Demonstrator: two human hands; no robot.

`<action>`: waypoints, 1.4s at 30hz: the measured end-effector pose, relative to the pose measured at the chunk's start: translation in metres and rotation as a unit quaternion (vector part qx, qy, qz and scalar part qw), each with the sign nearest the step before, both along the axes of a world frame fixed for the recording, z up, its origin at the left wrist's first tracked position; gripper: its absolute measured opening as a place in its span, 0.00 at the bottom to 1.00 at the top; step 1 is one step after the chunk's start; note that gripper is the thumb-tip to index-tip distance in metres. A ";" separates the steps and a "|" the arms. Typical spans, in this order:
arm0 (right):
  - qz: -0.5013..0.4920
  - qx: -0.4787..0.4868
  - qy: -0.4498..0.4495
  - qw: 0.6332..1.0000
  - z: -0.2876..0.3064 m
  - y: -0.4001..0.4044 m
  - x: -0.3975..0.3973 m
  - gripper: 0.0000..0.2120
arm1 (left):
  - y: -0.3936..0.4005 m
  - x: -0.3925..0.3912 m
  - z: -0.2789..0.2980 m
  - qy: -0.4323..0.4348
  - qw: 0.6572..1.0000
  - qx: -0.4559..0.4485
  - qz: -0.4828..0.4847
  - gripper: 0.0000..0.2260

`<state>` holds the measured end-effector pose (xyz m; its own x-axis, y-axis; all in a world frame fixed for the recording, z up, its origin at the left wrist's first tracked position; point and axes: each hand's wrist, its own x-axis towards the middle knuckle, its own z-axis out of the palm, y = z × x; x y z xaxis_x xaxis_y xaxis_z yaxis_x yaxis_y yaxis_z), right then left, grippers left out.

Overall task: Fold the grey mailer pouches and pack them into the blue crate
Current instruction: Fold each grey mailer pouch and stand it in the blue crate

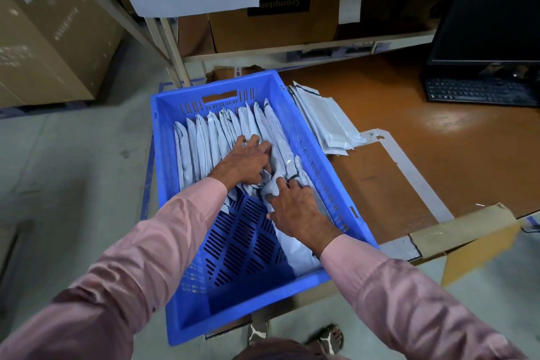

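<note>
The blue crate [222, 295] stands in front of me, its far half filled with several folded grey mailer pouches [204, 140] standing on edge in a row. My left hand [248, 161] lies over the row with fingers spread, pushing the pouches toward the far wall. My right hand [295, 207] presses a folded grey pouch [282, 172] down at the near right end of the row, fingers straight on it. Another flat pouch [295, 251] lies on the crate floor under my right wrist. The near half of the crate floor is bare.
A stack of unfolded grey pouches [327, 123] lies on the orange table [423, 131] just right of the crate. A monitor and keyboard [479, 90] stand at the far right. Cardboard boxes [274, 23] fill the shelf behind. A large carton [43, 38] sits at the left.
</note>
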<state>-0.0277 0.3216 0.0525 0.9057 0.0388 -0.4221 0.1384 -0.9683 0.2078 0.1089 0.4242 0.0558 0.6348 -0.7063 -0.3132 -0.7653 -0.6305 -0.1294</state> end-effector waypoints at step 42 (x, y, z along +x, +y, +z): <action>-0.017 0.060 -0.049 0.997 0.017 -0.004 -0.009 0.18 | -0.007 0.011 0.007 0.184 0.935 -0.290 0.092 0.21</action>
<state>-0.0369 0.3176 0.0691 0.9440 0.0516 -0.3259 0.0889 -0.9909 0.1009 0.1199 0.4170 0.0627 0.6862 -0.7152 -0.1327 -0.5631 -0.6377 0.5256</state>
